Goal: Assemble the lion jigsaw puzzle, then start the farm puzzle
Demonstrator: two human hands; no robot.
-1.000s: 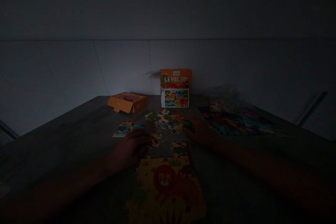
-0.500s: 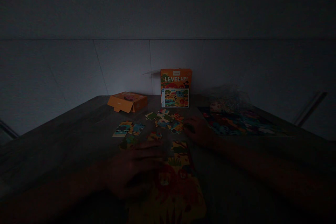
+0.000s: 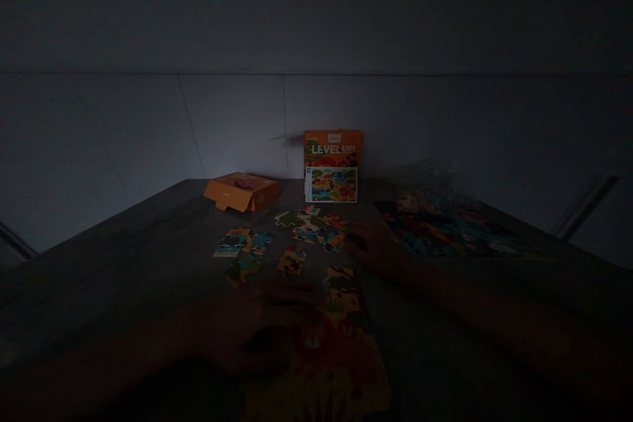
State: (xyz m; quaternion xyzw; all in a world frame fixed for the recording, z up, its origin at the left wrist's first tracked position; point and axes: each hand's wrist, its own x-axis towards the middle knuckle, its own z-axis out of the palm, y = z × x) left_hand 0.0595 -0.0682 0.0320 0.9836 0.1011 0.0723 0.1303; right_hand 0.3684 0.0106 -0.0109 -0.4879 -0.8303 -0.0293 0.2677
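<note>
The light is very dim. My left hand lies over the left side of a partly joined jigsaw puzzle showing red lions on yellow, its fingers stretched to the right and the thumb apart. My right hand is at the right edge of a loose heap of puzzle pieces; its fingers point down at the heap, too dark to show whether they grip a piece. Beyond my left hand lie a yellow-and-red puzzle piece, a green piece and several blue-and-yellow pieces.
An orange "LEVEL UP!" box stands by the wall, with a picture card leaning on it. An orange open-flapped box lies at the back left. On the right are a dark colourful puzzle and crumpled clear plastic.
My left hand has moved slightly down and toward me, uncovering more of the yellow-and-red piece and the green piece. My right hand stays beside the heap.
</note>
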